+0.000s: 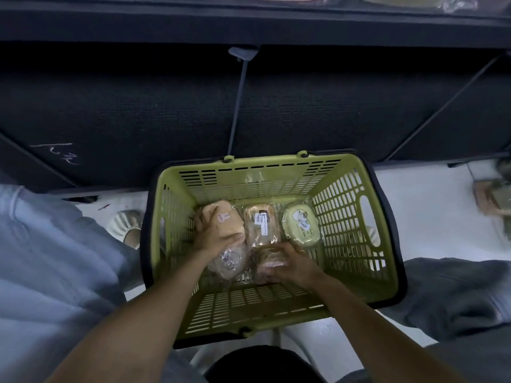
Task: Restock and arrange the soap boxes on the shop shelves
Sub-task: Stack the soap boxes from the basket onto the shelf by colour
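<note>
A green plastic basket [343, 205] stands on the floor below me and holds several wrapped soap boxes. My left hand [213, 233] grips a tan box with a rabbit mark [226, 217] at the basket's left. Just below that hand lies another wrapped tan box [231, 261]. My right hand [290, 264] holds a pinkish wrapped box [268, 265] near the basket's middle. A beige box with a white label [261, 223] and a pale green box [301, 225] lie farther back, untouched.
A dark empty shelf [249, 111] with thin dividers runs behind the basket. Above it a shelf edge [249, 26] carries packaged goods. My knees flank the basket on the white floor [428, 217]. A pale shoe [124, 225] is at left, blurred items at far right.
</note>
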